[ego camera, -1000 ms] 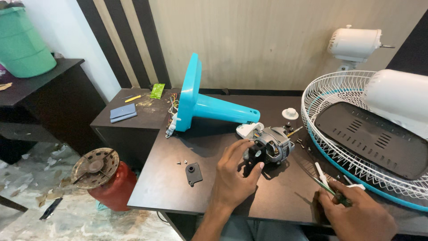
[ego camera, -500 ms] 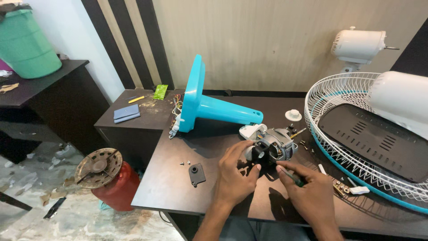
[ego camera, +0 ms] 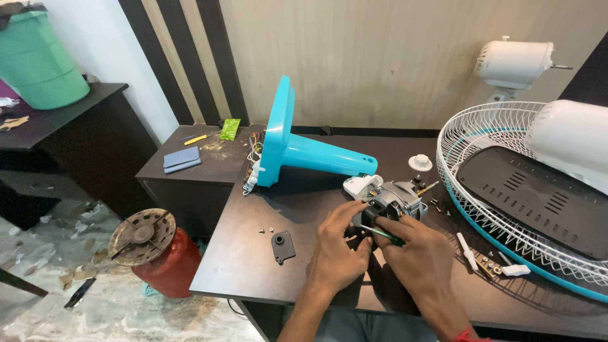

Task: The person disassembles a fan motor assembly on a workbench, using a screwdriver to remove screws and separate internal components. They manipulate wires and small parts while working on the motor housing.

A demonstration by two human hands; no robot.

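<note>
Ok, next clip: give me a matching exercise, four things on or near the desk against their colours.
Things:
1. fan base
2. gas cylinder
3. wire guard
4. bucket

Colours:
A. green
B. white
C. turquoise blue
D. red

Pairs: 1-C, 2-D, 3-B, 4-A
</note>
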